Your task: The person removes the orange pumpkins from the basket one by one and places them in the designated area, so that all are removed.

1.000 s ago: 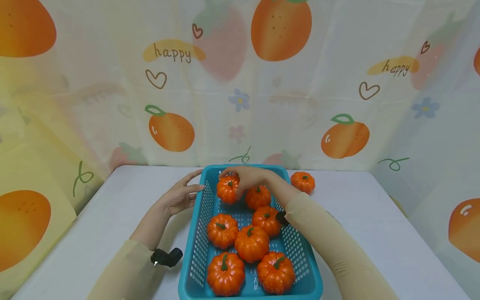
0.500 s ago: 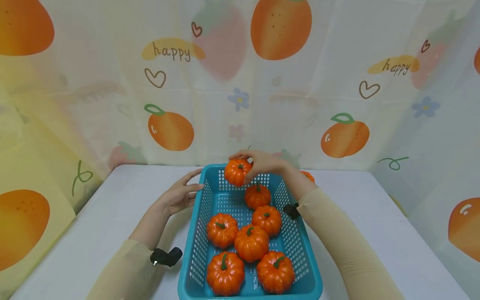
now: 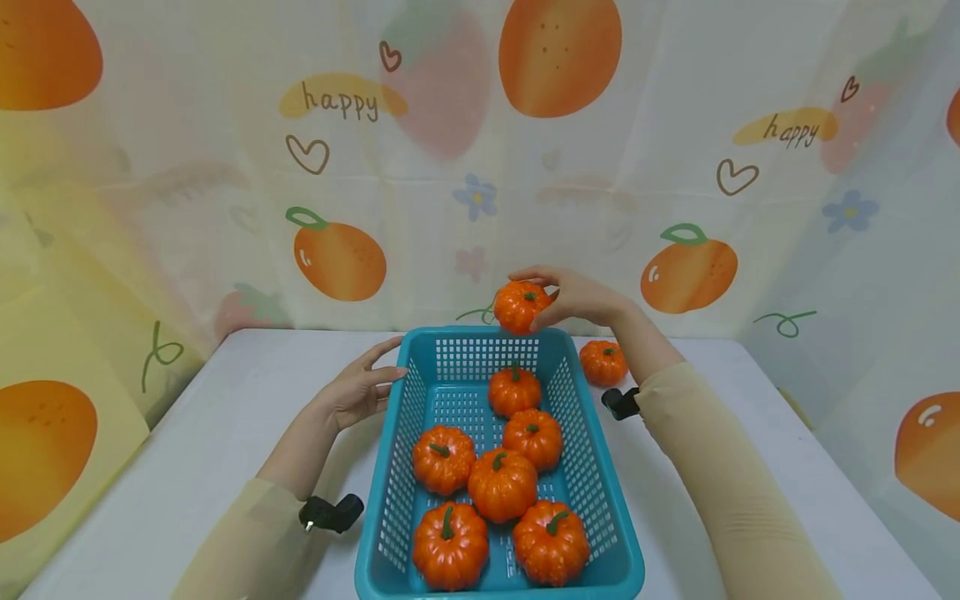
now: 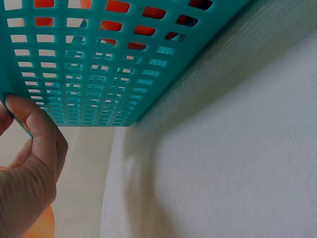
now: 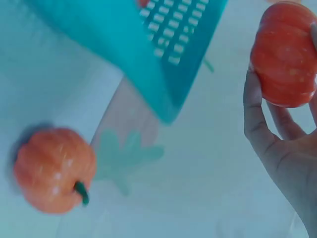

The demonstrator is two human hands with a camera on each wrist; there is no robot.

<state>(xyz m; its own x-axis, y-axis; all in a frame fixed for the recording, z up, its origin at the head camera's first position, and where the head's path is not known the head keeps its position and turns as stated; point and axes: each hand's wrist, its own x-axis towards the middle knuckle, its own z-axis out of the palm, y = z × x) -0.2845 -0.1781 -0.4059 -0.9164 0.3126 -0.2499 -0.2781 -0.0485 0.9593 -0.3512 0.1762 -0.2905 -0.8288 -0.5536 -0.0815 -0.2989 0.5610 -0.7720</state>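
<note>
My right hand point(image 3: 583, 298) holds a small orange pumpkin point(image 3: 519, 307) in the air, just above the far rim of a blue-green plastic basket point(image 3: 467, 332). In the right wrist view, thumb and fingers curl round that pumpkin point(image 5: 283, 54). My left hand point(image 3: 362, 393) is at the basket's left rim near the far corner; the left wrist view shows the thumb and fingers of this hand point(image 4: 37, 166) pinching the rim. Inside the basket lie several more pumpkins, among them one at the far right point(image 3: 514, 392) and one at the near left point(image 3: 450, 547).
Outside the basket, another pumpkin point(image 3: 603, 362) sits on the white table point(image 3: 720, 417), close to the far right corner. A printed cloth point(image 3: 555, 208) hangs behind the table. Black wrist cameras are strapped at both sleeves.
My right hand has lifted a pumpkin out of the basket's far left part and carried it up and to the right, over the far rim. The left hand stays in place.
</note>
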